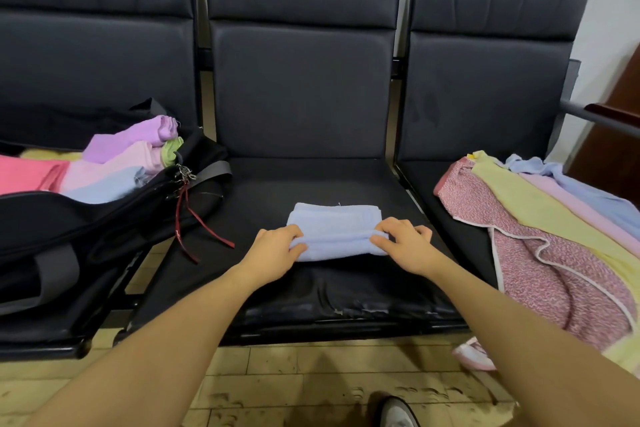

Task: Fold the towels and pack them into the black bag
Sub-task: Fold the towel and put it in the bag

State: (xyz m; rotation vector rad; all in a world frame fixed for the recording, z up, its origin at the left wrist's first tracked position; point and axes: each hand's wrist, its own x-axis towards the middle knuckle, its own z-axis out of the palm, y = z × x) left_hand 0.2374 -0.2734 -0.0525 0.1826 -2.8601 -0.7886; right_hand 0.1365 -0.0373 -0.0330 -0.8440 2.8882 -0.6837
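Pale blue towel (334, 230) — part-folded, middle seat (311, 191) of black bench.

Left hand (277, 251) and right hand (403, 243) each pinch one end of its near fold; folding step in hand, judged nearly done. Black bag (104, 218) — open on left seat, folded towels (117, 163) inside. Unfolded towels (540, 218) heaped on right seat. Next move likely calls for finishing this fold, then carrying the bundle left without letting it spring open.
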